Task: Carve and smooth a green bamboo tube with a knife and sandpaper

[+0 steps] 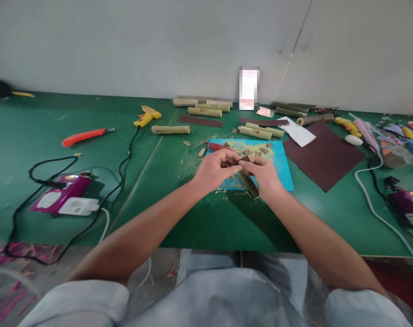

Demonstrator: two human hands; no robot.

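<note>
Over a blue board strewn with shavings, my two hands meet around a green bamboo tube, which slants down toward me. My left hand is closed with its fingertips at the tube's upper end. My right hand is also closed, its thumb and fingers pressing a small dark brown piece of sandpaper against that end. My fingers hide much of the contact. Beside my left knuckles lies a red handle; the rest of that tool is hidden.
Cut bamboo tubes lie along the wall. A large brown sandpaper sheet and white paper lie to the right. On the left are an orange cutter knife, a yellow glue gun, a purple power strip and looping cables.
</note>
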